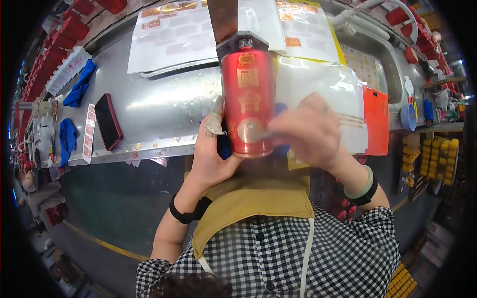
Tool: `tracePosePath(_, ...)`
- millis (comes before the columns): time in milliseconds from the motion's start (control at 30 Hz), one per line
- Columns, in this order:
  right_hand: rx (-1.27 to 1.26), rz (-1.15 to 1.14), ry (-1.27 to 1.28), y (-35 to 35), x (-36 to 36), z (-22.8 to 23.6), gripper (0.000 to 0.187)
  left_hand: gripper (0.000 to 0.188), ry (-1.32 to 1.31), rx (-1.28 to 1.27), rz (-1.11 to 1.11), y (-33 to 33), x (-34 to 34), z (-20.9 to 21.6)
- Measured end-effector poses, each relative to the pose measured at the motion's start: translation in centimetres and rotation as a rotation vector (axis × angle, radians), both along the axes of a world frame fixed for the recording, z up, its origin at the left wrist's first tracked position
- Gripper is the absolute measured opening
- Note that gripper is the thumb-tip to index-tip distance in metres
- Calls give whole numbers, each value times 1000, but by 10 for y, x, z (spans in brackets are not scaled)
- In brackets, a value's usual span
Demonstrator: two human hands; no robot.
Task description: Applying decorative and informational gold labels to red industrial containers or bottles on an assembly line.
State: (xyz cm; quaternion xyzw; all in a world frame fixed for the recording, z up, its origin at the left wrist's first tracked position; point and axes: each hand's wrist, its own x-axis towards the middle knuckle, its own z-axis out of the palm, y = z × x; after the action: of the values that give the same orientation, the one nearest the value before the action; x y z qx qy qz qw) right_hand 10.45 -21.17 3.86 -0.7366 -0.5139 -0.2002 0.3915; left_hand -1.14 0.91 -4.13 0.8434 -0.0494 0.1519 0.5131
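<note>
Left fingers [214, 125] gripping bottle [248, 94] near bench edge [149, 151], right fingers [294, 127] blurred, grip unclear, bare metal [169, 97] leftward

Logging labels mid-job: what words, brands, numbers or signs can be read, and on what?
Shiny red cylindrical bottle: large gold characters down its front, legible but not copied here; round gold emblem near its base, too blurred.
Flat white sheets with orange-red labels: print too small to read.
Narrow white strip with orange-red patches: too small.
Bright red rectangular sheet: gold marks, too blurred.
White ridged plastic strip, upper left: red marks, too small.
</note>
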Motion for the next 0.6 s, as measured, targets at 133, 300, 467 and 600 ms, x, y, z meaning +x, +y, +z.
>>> tracePosePath(133,218,-307,369,-13,-10,-2,23,106,-44,-25,-21,-4,-1,8)
tracePosePath(300,322,-356,551,-21,-36,-18,24,114,-80,-286,-120,-2,1,9)
tracePosePath(467,410,-358,796,-8,-60,-25,28,76,135,-494,-100,-11,-1,14)
tracePosePath(600,360,-343,829,-4,-67,-28,28,73,192,-582,-178,2,-3,12)
